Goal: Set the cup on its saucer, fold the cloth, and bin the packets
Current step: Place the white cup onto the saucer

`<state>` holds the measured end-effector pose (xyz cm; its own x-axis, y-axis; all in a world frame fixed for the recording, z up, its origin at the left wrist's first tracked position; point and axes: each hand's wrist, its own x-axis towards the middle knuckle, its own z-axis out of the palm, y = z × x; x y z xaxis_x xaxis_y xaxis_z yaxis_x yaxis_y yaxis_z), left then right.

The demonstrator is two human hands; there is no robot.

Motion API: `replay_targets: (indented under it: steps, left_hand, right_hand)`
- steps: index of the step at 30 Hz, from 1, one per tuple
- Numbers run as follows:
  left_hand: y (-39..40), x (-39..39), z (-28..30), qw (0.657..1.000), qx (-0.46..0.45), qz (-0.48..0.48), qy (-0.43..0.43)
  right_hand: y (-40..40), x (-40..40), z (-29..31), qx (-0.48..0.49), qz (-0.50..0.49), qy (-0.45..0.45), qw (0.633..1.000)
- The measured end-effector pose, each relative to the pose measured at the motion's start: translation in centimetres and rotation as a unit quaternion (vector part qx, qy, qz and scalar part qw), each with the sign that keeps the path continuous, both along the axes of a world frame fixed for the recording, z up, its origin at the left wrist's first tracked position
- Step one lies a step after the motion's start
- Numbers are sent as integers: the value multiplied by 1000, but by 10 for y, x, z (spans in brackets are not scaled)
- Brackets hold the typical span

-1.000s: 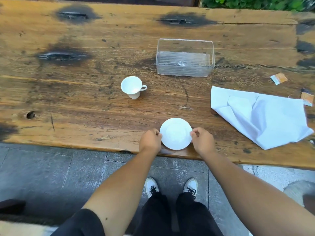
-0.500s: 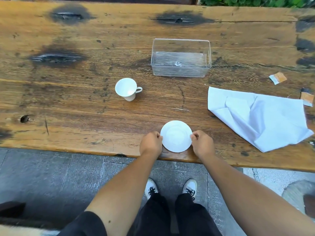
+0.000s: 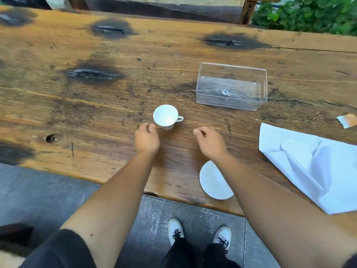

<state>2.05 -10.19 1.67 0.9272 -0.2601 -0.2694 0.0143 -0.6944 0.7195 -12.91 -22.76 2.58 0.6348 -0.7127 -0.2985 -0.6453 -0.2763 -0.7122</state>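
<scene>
Currently, the left hand (image 3: pixel 147 139) hovers loosely curled and empty, just beside the small white ceramic cup (image 3: pixel 165 116). The right hand (image 3: pixel 209 143) is likewise half-curled, empty, with the round white saucer (image 3: pixel 213 183) lying under its forearm.

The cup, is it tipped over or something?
Yes. The cup lies tilted on the table, its mouth facing the camera, off its saucer. Nothing looks spilled. The cloth is rumpled too.

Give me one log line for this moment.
step: reach for cup | left hand: beside cup, empty | right hand: empty | saucer: bare
</scene>
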Motion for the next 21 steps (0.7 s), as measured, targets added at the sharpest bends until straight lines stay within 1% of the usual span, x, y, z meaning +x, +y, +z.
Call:
replay_targets:
  steps: [2, 4, 7, 9, 12, 15, 18, 21]
  left_hand:
    - [-12, 24, 3, 1000, -23, -11, 15]
    - [-22, 39, 5, 998, -53, -10, 45]
    - [-32, 52, -2, 994, -75, 8, 80]
    - [-33, 53, -8, 992, -74, 13, 101]
    - [-32, 52, -16, 985, -98, 31, 141]
    - [-32, 49, -17, 977, -131, 36, 163]
    - [-33, 39, -12, 975, -141, 41, 169]
    - [-40, 16, 1, 977, -143, 19, 157]
  right_hand:
    - [-5, 40, 0, 39, 0, -13, 999]
    - [-8, 70, -2, 81, -29, -28, 996]
    - [-12, 99, -14, 117, -65, -43, 990]
    - [-12, 110, -23, 126, -80, -50, 987]
    - [-13, 116, -34, 162, -125, -64, 977]
    - [-15, 114, -40, 194, -157, -88, 964]
    - [-17, 104, -35, 198, -172, -110, 959]
    - [-20, 77, -18, 190, -180, -123, 957]
